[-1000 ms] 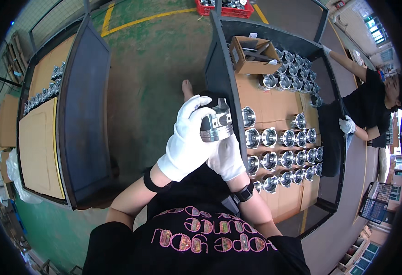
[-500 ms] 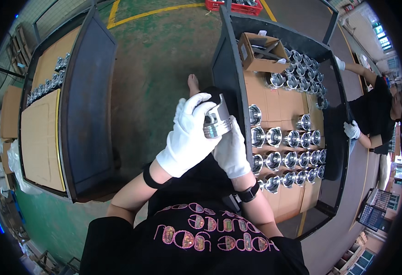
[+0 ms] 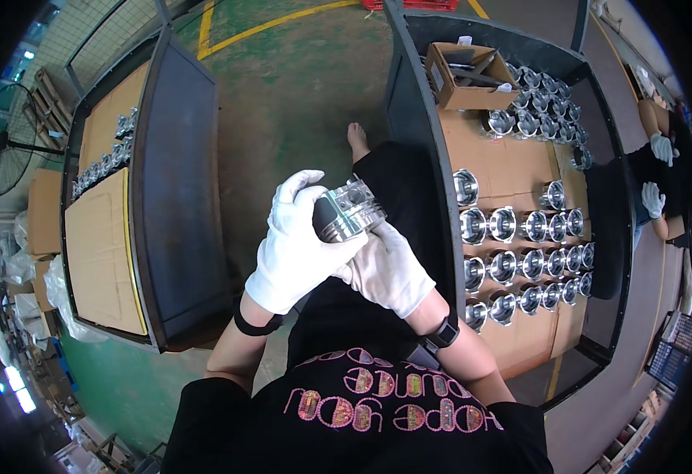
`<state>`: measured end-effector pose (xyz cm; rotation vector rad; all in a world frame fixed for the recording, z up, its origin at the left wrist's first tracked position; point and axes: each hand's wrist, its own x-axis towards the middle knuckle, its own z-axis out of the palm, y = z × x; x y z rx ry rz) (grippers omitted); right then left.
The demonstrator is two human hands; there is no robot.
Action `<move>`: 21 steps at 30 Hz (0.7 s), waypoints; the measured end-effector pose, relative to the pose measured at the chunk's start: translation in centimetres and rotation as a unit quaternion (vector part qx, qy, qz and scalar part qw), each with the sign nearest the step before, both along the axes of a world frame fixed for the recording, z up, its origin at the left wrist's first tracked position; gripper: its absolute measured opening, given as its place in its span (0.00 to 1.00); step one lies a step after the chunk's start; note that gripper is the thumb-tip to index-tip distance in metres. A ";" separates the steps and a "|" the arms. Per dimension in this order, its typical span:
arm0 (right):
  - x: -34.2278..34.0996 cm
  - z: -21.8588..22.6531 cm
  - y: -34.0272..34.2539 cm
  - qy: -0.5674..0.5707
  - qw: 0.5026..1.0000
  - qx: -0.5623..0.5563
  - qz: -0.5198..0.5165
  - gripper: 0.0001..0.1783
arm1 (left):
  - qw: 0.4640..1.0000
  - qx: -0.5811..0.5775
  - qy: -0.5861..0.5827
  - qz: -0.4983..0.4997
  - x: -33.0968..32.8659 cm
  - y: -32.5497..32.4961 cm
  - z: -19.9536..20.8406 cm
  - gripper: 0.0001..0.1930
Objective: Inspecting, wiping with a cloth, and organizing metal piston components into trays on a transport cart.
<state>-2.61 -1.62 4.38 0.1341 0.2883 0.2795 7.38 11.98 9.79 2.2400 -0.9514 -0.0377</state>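
Observation:
A shiny metal piston (image 3: 349,210) is held over my lap between both gloved hands. My left hand (image 3: 297,245), in a white glove, wraps over its left side and top. Under and behind it, my right hand (image 3: 387,268) cups the piston from below. To my right, several more pistons (image 3: 519,253) stand in rows on brown cardboard inside a dark metal tray table (image 3: 417,126).
An open cardboard box (image 3: 466,73) sits at the far end of the right tray. A second dark tray table (image 3: 172,197) with cardboard and a few pistons stands on my left. Another person's gloved hands (image 3: 655,174) work at the far right. Green floor lies between.
The piston has turned in my hands and both hands have shifted slightly; the view has tilted, moving the right tray toward the picture's right side.

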 end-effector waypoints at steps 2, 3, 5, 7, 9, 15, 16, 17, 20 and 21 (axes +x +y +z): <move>0.0 -0.1 0.1 0.001 1.000 0.005 0.000 0.30 | 1.000 0.005 0.007 0.004 0.0 0.3 0.0 0.34; 0.0 -0.2 0.2 0.005 1.000 0.007 -0.001 0.30 | 1.000 0.007 0.010 0.006 0.0 0.4 0.0 0.35; 0.0 -0.6 0.3 0.008 1.000 -0.005 -0.007 0.30 | 1.000 0.009 0.018 0.007 0.0 0.6 0.0 0.35; 0.0 -0.9 0.3 0.003 0.999 -0.034 -0.017 0.30 | 1.000 0.006 0.027 0.007 0.1 0.8 0.0 0.35; 0.0 -1.2 0.4 0.013 0.997 -0.074 -0.037 0.29 | 0.999 0.016 0.032 0.009 0.2 1.0 0.0 0.33; -0.1 -0.9 0.7 0.023 0.985 -0.151 -0.076 0.26 | 0.998 0.025 0.051 0.010 0.3 1.6 -0.2 0.32; -0.2 -0.8 0.8 0.000 0.985 -0.149 -0.090 0.25 | 0.998 0.029 0.054 0.009 0.3 1.8 -0.2 0.32; -0.2 -0.7 0.8 0.023 0.979 -0.184 -0.087 0.25 | 0.998 0.030 0.058 0.005 0.4 1.8 -0.3 0.33; -0.3 -0.4 0.9 0.007 0.968 -0.229 -0.101 0.25 | 0.997 0.027 0.071 0.001 0.5 2.0 -0.8 0.37; -0.4 -0.4 0.9 0.004 0.964 -0.241 -0.109 0.25 | 0.997 0.021 0.077 0.003 0.5 2.0 -0.9 0.37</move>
